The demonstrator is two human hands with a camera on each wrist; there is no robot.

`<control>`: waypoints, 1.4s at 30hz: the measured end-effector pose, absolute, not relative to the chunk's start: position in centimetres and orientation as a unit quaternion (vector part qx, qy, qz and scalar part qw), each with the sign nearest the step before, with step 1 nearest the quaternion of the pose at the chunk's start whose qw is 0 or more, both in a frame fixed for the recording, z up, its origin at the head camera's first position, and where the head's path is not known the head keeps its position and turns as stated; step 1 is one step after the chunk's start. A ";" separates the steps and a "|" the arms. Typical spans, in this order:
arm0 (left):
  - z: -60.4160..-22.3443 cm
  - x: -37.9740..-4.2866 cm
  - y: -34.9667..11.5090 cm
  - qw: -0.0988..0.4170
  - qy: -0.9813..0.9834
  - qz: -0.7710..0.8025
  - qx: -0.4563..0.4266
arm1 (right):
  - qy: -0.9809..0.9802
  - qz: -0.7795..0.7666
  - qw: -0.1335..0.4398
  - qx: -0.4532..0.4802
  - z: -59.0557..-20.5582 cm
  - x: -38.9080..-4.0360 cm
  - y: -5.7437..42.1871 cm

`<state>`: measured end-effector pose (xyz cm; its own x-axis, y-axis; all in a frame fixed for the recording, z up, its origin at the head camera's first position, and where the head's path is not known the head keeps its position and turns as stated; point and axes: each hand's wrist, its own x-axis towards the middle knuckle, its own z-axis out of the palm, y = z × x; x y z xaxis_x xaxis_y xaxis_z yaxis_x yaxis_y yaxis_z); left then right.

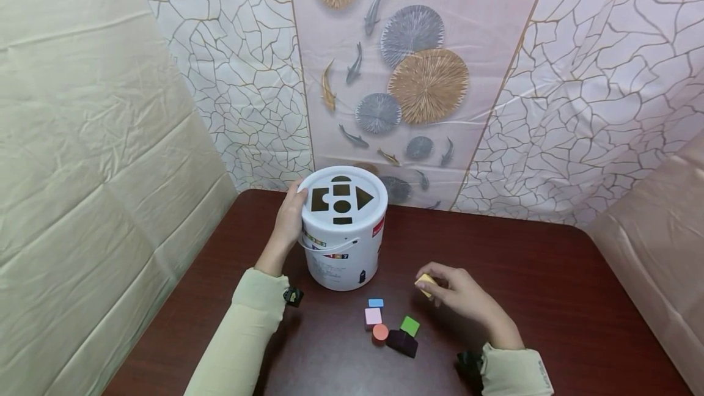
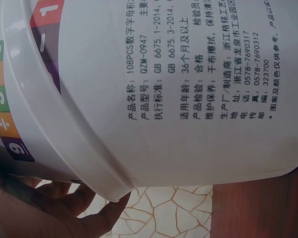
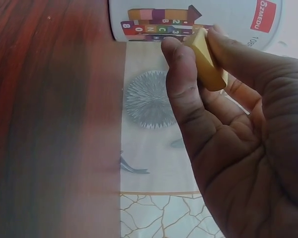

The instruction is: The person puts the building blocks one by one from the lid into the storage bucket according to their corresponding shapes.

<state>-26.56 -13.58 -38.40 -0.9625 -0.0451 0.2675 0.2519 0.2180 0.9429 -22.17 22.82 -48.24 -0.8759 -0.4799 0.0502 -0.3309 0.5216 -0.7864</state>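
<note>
A white bucket stands upright on the table, its lid pierced by several shaped holes, including a triangle, a circle and a square. My left hand grips the bucket's left side near the top, thumb at the lid's rim; in the left wrist view its fingers curl beside the white handle. To the right of the bucket, above the table, my right hand pinches a yellow block between thumb and fingers.
In front of the bucket lie a blue block, a pink block, an orange-red round block, a green block and a dark block. Behind the dark red table hangs a patterned cloth.
</note>
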 end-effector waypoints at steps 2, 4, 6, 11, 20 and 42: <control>-38.4 -26.5 -13.5 0.119 -0.773 -0.620 -0.067 | 0.867 -0.430 0.079 -0.237 -48.1 -22.1 22.8; -38.5 -26.6 -13.6 0.116 -0.775 -0.618 -0.065 | 0.865 -0.431 0.066 -0.248 -47.8 -22.1 22.7; -39.0 -27.1 -13.7 0.115 -0.776 -0.617 -0.064 | 0.859 -0.433 0.046 -0.270 -47.1 -22.3 22.4; -40.9 -29.0 -14.3 0.117 -0.772 -0.621 -0.067 | 0.841 -0.429 -0.028 -0.329 -43.1 -23.3 20.7; -41.8 -29.6 -14.4 0.142 -0.765 -0.624 -0.075 | 0.811 -0.414 -0.134 -0.392 -35.5 -25.9 14.9; -41.7 -29.5 -14.5 0.135 -0.777 -0.611 -0.068 | 0.886 -0.210 -0.164 -0.379 -34.6 -35.2 5.4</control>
